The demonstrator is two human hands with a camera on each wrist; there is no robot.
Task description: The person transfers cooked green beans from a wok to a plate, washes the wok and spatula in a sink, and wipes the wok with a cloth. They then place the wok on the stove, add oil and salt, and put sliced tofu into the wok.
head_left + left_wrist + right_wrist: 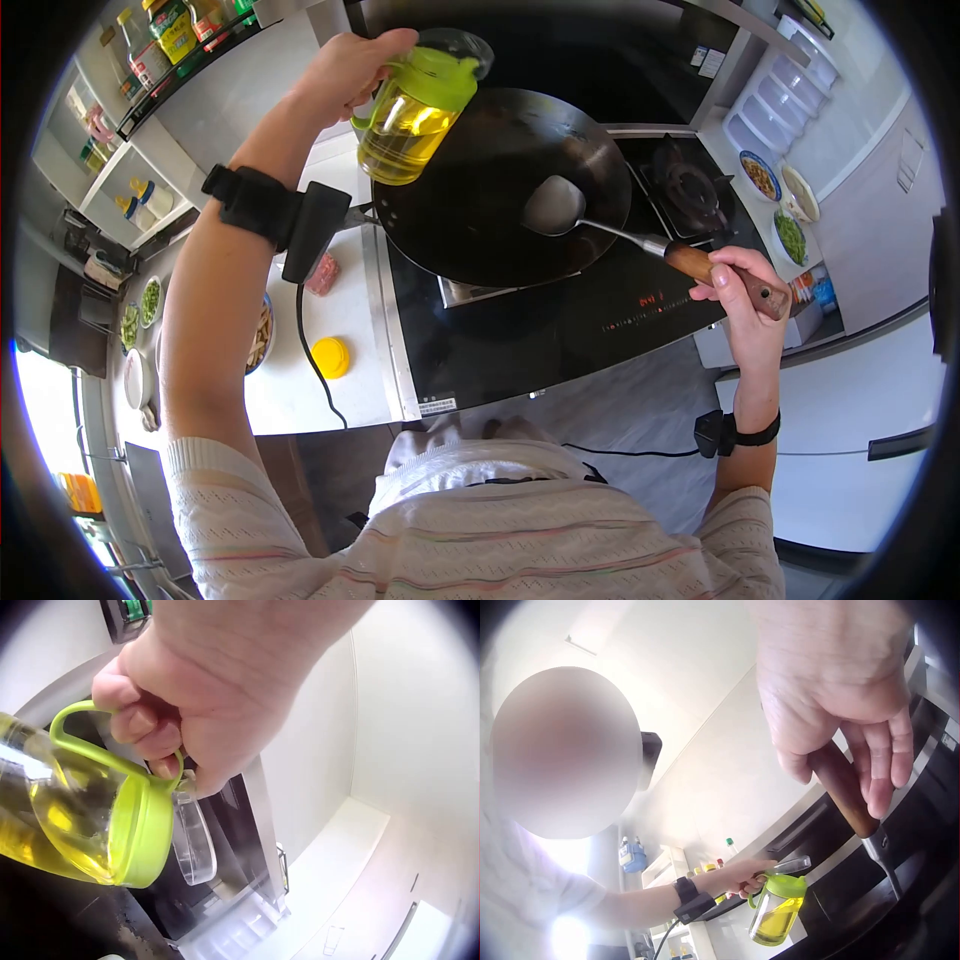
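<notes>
My left hand grips the green handle of a glass oil jug, tilted over the left side of a large dark wok. Yellow oil shows inside, and the jug's clear lid stands raised from the green collar in the left wrist view. My right hand holds the wooden handle of a spatula, its fingers curled about the handle's end. The spatula's metal blade lies inside the wok, right of the middle. The wok sits on a black cooktop.
Raw meat and a yellow lid lie on the white counter left of the cooktop. A second burner is at the right, beside bowls of chopped greens and a brown food. Bottles line a shelf at upper left.
</notes>
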